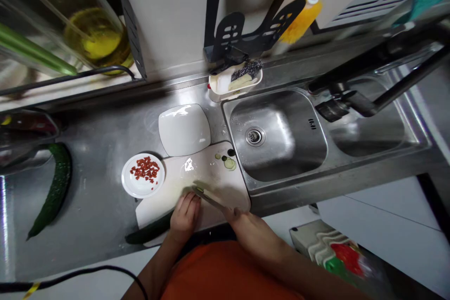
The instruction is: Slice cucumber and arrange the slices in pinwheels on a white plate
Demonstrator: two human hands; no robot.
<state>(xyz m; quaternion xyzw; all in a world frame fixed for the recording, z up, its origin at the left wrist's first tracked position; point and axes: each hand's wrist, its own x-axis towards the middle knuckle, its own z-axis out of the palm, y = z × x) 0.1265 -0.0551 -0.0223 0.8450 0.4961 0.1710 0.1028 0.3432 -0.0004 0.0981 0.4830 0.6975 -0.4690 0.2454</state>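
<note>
My left hand [185,213] is closed over a dark green cucumber [151,230] that lies slanted on the white cutting board [207,166]. The far end of the cucumber sticks out past the board's left edge. In my right hand [242,225] is a knife [215,202], its blade pointing up-left to the cut end beside my left fingertips. A thin green sliver shows at the blade's tip. Several cucumber slices and end pieces [230,164] rest near the board's upper right corner. Left of the board sits a small white plate [125,186] of chopped red pieces [145,168].
An empty white square plate [184,129] touches the board's back edge. To the right are a steel sink [284,140] and a black faucet [333,105]. Another cucumber [58,187] lies far left. A scrubber tray [225,96] stands behind.
</note>
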